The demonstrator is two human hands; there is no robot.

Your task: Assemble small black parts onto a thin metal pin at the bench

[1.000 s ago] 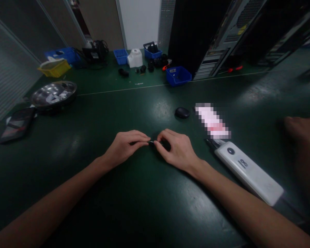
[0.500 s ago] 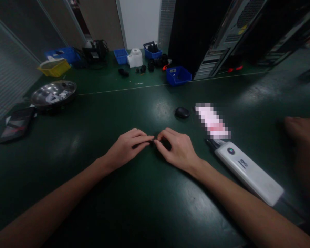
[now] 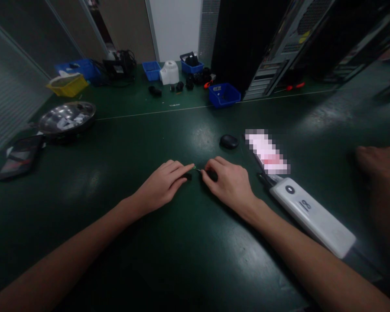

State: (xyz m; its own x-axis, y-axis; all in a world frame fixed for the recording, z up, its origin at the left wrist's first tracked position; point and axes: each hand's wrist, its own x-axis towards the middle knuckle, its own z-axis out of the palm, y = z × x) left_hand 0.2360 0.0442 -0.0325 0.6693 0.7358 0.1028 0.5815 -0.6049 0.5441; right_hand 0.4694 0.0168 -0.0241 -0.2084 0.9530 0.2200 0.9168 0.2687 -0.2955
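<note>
My left hand [image 3: 164, 184] rests on the dark green table [image 3: 123, 242] with its fingers drawn together around a small black part [image 3: 188, 176]. My right hand [image 3: 229, 182] lies just to the right, fingers curled on another small dark piece [image 3: 212, 175]. A thin pin or wire [image 3: 197, 170] shows in the gap between the two hands. Both pieces are too small and dark to name.
A white power bank [image 3: 312, 216] lies right of my right hand, a pixelated card [image 3: 267, 151] and a black oval object [image 3: 229, 141] beyond it. Another person's hand [image 3: 380, 169] rests at the right edge. A steel bowl [image 3: 66, 119], phone [image 3: 19, 155] and blue bins [image 3: 224, 94] stand farther back.
Both hands slid a little to the right and forward. The fingertips, touching before, are now slightly apart, with a thin pin visible between them.
</note>
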